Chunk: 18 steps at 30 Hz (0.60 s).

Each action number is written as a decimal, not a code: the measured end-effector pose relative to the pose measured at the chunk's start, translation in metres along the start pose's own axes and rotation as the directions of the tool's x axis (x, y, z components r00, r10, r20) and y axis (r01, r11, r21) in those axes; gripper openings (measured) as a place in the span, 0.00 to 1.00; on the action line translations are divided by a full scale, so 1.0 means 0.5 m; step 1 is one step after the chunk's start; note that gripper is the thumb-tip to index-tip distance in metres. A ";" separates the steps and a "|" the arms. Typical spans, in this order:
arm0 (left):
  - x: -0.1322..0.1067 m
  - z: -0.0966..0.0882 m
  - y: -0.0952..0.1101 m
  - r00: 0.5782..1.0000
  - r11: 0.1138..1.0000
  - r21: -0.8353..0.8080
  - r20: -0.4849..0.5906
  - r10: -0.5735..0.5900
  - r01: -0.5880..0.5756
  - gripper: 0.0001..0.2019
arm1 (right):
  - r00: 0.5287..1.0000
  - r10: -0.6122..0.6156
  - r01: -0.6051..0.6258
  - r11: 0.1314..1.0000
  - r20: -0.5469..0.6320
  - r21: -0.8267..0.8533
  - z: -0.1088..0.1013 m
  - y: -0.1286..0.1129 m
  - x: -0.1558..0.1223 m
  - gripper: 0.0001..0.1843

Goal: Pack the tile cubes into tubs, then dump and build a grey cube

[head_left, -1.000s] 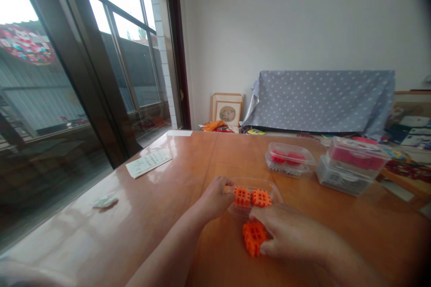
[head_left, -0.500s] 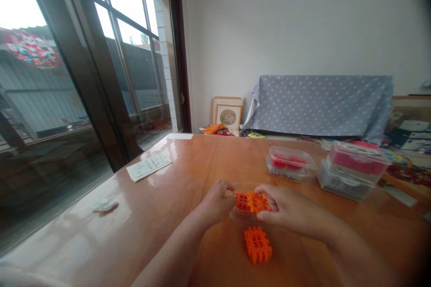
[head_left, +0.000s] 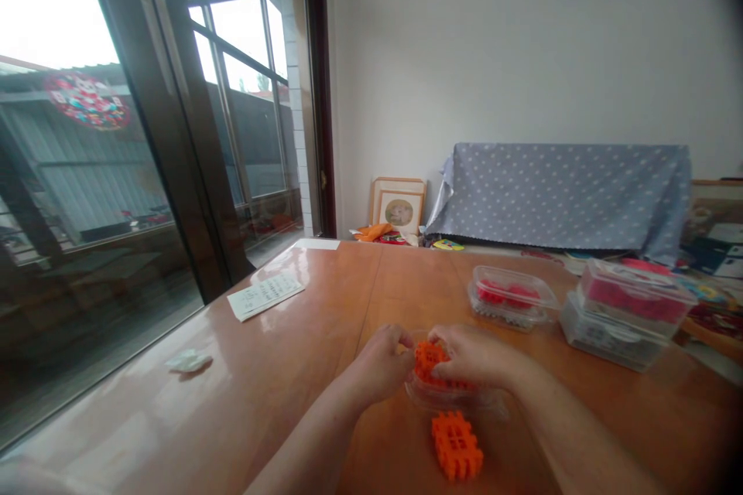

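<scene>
Left hand, right hand nearer, pinching block

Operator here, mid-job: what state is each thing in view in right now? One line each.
Left hand: gripping the blocks' near side.
Right hand: gripping their far side.
Orange waffle-grid blocks: held between both hands.
Clear plastic tray: on the table, beneath the hands.
Loose orange block: lying flat on the table.
Clear box of red pieces: lid closed.
</scene>
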<state>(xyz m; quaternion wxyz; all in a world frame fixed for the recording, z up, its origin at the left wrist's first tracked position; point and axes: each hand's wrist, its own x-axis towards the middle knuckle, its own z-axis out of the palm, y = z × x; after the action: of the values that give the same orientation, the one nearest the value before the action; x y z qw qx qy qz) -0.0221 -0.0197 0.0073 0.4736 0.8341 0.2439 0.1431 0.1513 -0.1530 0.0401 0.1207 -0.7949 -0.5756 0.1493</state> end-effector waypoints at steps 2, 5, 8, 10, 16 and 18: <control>0.001 0.000 -0.002 1.000 1.000 0.006 0.004 -0.002 0.002 0.10 | 1.000 -0.008 0.008 1.000 -0.020 -0.003 0.000 0.001 -0.003 0.25; 0.003 0.001 -0.008 1.000 1.000 0.014 -0.010 0.009 -0.009 0.11 | 0.998 0.000 0.003 0.999 -0.065 0.040 -0.010 -0.003 -0.022 0.28; 0.007 0.003 -0.015 1.000 0.999 0.035 -0.010 0.029 -0.028 0.11 | 0.999 -0.019 0.023 0.989 -0.032 0.148 -0.025 -0.013 -0.062 0.21; 0.009 0.004 -0.017 0.999 0.998 0.043 -0.006 0.036 -0.035 0.11 | 0.999 -0.051 0.049 0.977 0.005 0.209 -0.031 -0.018 -0.096 0.17; 0.015 0.013 -0.022 0.999 0.998 0.055 -0.033 0.029 -0.027 0.12 | 0.985 -0.103 0.061 0.959 0.138 0.278 -0.024 -0.027 -0.179 0.15; 0.016 0.017 -0.024 0.998 0.998 0.056 -0.048 0.031 -0.029 0.13 | 0.981 -0.102 0.058 0.965 0.163 0.255 -0.018 -0.032 -0.190 0.16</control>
<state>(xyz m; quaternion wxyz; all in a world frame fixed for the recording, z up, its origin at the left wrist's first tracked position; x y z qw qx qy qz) -0.0145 -0.0161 -0.0072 0.4422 0.8466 0.2467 0.1640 0.1127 -0.2384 0.0638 0.1746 -0.7331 -0.5925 0.2846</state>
